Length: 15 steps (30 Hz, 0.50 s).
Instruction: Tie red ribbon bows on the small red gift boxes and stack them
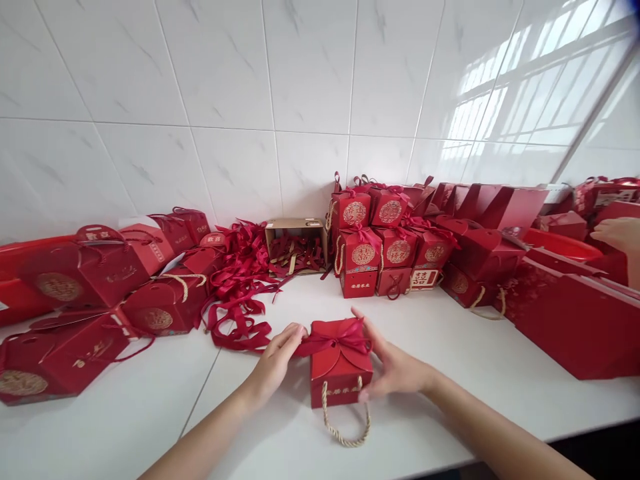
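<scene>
In front of me on the white table stands a small red gift box (pixel 341 377). Its folded flaps meet on top, with a dark red ribbon (pixel 345 339) tied there in a bow. A twisted beige rope handle (pixel 345 443) hangs from its front face. My left hand (pixel 280 353) is closed at the box's left side, fingers pinched on the ribbon's loose end. Against the right side rests my right hand (pixel 393 367), thumb at the front edge and fingers at the back corner, holding the box. Part of the ribbon is hidden behind the left fingers.
Loose red ribbons (pixel 240 267) lie heaped at back left, beside a cardboard box (pixel 270 240) of ribbon pieces. Larger red boxes (pixel 95 267) crowd the left. Several bowed boxes (pixel 365 253) stand stacked against the wall. A large red bag (pixel 575 320) and a person's arm (pixel 623 240) are at right.
</scene>
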Available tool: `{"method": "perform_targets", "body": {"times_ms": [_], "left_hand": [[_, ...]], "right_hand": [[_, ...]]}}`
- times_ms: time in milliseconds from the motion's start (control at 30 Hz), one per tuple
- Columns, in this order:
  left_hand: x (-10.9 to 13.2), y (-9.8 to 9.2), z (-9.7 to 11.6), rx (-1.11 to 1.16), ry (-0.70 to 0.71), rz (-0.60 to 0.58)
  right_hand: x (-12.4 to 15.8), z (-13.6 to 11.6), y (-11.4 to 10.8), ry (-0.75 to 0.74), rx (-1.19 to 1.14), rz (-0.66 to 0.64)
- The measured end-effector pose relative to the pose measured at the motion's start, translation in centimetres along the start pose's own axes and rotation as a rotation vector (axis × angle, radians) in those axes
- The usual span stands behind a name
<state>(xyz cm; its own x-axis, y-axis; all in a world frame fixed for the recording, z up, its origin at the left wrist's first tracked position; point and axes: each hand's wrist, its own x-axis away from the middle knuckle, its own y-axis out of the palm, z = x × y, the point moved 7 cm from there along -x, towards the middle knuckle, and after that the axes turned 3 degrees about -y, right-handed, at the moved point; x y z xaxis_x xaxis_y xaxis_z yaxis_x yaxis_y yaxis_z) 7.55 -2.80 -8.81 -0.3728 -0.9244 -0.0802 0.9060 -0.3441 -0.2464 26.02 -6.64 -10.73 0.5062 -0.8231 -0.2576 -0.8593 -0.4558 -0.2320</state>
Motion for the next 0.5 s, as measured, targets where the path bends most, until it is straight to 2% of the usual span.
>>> {"method": "perform_targets", "body": {"times_ms": [100,167,200,267,367,433,500], "left_hand": [[0.3,0.0,-1.5,0.383,-0.139,-0.002],[0.3,-0.2,-2.2,0.59,-0.196,0.007],[0.2,-0.4,-2.5,0.643,-0.21,0.016],[-0.1,-0.7,-3.1,0.682,-0.237,0.029],[-0.7,-0.6,-3.8,0.693,-0.293,0.02],[-0.9,-0.6,-4.0,0.71,-0.314,0.037],[-0.9,-0.9,-3.8,0.727,-0.313,0.072]], "right_hand": [[0.3,-0.2,0.1,-0.017,-0.004,0.094],[0.7,-1.6,-1.4,-0.064,0.008,0.227],[1.0,-2.7,-2.8,-0.1,0.024,0.324],[1.7,-5.6,-7.0,-0.203,0.083,0.575],[2.7,-10.7,-14.9,-0.369,0.296,1.004],[2.7,-13.2,-20.1,-0.397,0.436,1.251],[1.8,-14.5,-24.6,-0.351,0.539,1.418]]}}
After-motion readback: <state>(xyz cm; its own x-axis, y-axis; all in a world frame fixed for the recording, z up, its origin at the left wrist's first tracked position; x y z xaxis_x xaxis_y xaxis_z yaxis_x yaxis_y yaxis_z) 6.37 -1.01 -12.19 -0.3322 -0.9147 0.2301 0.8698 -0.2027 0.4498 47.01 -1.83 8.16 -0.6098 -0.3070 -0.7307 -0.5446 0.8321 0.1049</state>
